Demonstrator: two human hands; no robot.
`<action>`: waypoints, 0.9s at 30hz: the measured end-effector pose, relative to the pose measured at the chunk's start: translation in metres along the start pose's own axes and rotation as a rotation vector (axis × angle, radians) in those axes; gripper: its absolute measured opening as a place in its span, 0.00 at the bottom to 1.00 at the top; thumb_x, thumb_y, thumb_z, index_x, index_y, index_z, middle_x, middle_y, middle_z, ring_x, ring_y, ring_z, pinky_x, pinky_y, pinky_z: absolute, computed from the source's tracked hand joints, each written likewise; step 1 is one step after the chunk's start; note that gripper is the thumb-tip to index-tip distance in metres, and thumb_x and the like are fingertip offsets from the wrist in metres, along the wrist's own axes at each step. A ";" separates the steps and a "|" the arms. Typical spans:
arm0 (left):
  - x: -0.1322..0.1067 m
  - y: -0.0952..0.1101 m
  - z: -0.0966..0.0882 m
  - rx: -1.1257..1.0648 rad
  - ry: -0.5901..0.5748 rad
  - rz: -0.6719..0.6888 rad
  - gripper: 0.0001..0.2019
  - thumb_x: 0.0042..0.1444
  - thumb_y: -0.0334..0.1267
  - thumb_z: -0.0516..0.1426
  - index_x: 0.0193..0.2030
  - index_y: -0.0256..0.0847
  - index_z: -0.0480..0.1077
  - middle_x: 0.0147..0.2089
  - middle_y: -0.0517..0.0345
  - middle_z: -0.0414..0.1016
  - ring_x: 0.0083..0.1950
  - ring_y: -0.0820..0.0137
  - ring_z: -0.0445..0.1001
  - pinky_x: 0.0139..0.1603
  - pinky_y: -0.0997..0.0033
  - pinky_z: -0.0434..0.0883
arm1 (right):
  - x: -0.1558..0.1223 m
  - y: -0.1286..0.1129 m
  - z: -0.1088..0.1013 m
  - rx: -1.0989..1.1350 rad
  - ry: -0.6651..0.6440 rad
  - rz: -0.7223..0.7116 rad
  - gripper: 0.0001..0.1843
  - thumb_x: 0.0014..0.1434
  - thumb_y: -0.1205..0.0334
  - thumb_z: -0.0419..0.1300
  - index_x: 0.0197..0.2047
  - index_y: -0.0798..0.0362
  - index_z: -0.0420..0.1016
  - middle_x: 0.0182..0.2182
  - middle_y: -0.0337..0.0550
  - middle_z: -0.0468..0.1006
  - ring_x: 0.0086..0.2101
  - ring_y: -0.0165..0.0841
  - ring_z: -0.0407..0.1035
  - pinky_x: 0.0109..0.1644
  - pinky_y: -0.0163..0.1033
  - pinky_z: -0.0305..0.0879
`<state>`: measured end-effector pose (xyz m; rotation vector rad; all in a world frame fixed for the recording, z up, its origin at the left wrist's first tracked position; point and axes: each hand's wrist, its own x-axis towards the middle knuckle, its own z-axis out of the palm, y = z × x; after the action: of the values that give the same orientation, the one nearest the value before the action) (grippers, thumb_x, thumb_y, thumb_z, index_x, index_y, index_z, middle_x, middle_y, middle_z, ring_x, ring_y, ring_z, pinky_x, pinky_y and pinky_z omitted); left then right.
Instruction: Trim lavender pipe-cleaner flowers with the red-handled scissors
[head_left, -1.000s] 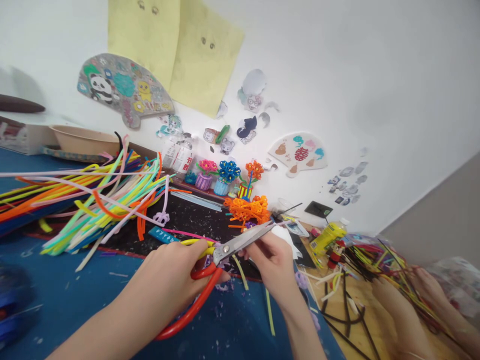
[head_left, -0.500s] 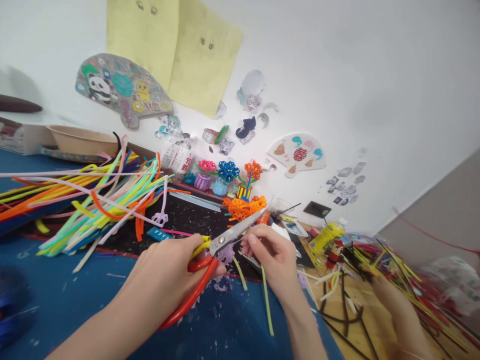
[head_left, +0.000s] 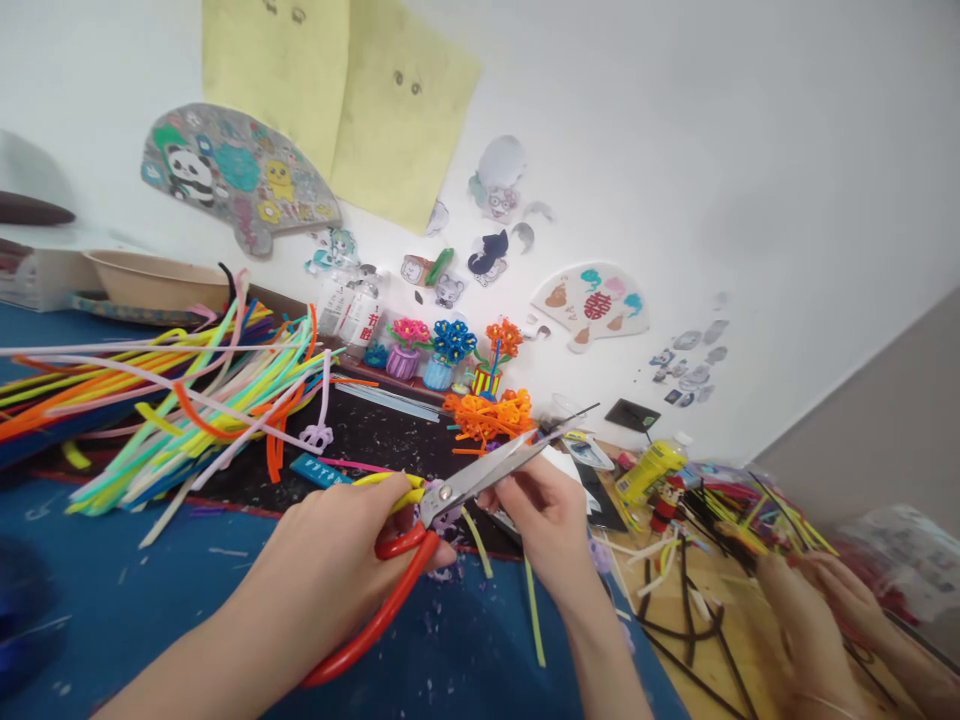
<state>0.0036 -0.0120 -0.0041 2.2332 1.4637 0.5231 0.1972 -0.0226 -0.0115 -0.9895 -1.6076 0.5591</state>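
Note:
Red-handled scissors are in my left hand, their metal blades pointing up and right, slightly apart near the tips. A bent yellow pipe cleaner is also pinched at the thumb of that hand. Behind the blades, my right hand has its fingers pinched together; what they hold is hidden. Purple fuzzy pieces lie partly covered between the hands. One pale green strip hangs near the blades, and another green strip extends below my right hand.
Many coloured pipe cleaners are heaped at left. Pipe-cleaner flowers in small pots and an orange bundle stand behind the hands. At right, a co-worker's hands are over a wooden table with black strips and a yellow bottle.
The scissor blades have opened a little and swung slightly, overlapping my right fingers more. At right, the co-worker's second hand has come into view.

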 end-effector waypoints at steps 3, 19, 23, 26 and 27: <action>0.000 0.000 0.000 0.015 -0.008 0.006 0.14 0.50 0.54 0.55 0.28 0.45 0.63 0.24 0.65 0.71 0.25 0.69 0.66 0.27 0.73 0.52 | -0.001 0.000 -0.001 -0.022 -0.003 0.016 0.07 0.60 0.66 0.57 0.30 0.53 0.73 0.23 0.35 0.71 0.26 0.26 0.67 0.30 0.29 0.63; 0.002 -0.010 0.007 -0.021 0.029 0.059 0.18 0.49 0.57 0.54 0.22 0.44 0.62 0.18 0.67 0.63 0.20 0.74 0.55 0.24 0.75 0.50 | 0.000 -0.003 -0.005 -0.140 -0.001 -0.042 0.10 0.61 0.61 0.57 0.29 0.53 0.74 0.23 0.36 0.72 0.26 0.28 0.65 0.30 0.31 0.61; 0.002 -0.011 0.007 -0.013 0.029 0.063 0.19 0.49 0.57 0.54 0.22 0.43 0.62 0.17 0.68 0.59 0.20 0.75 0.52 0.24 0.75 0.49 | 0.000 -0.003 -0.005 -0.144 -0.007 -0.038 0.10 0.62 0.61 0.56 0.30 0.53 0.75 0.24 0.37 0.72 0.27 0.28 0.66 0.31 0.32 0.62; 0.002 -0.008 0.004 -0.033 0.011 0.055 0.18 0.49 0.55 0.55 0.22 0.43 0.62 0.17 0.67 0.59 0.21 0.75 0.53 0.24 0.75 0.50 | 0.001 -0.002 -0.006 -0.144 -0.009 -0.036 0.10 0.61 0.61 0.56 0.31 0.53 0.75 0.24 0.37 0.72 0.27 0.29 0.66 0.31 0.32 0.62; 0.001 -0.007 0.003 -0.044 0.002 0.052 0.17 0.49 0.54 0.55 0.22 0.43 0.62 0.18 0.67 0.59 0.21 0.75 0.53 0.24 0.75 0.50 | 0.001 -0.002 -0.006 -0.142 -0.009 -0.034 0.10 0.61 0.60 0.57 0.31 0.53 0.75 0.24 0.38 0.72 0.26 0.29 0.66 0.31 0.32 0.62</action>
<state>0.0001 -0.0086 -0.0104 2.2422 1.3858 0.5685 0.2023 -0.0236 -0.0080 -1.0639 -1.6872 0.4311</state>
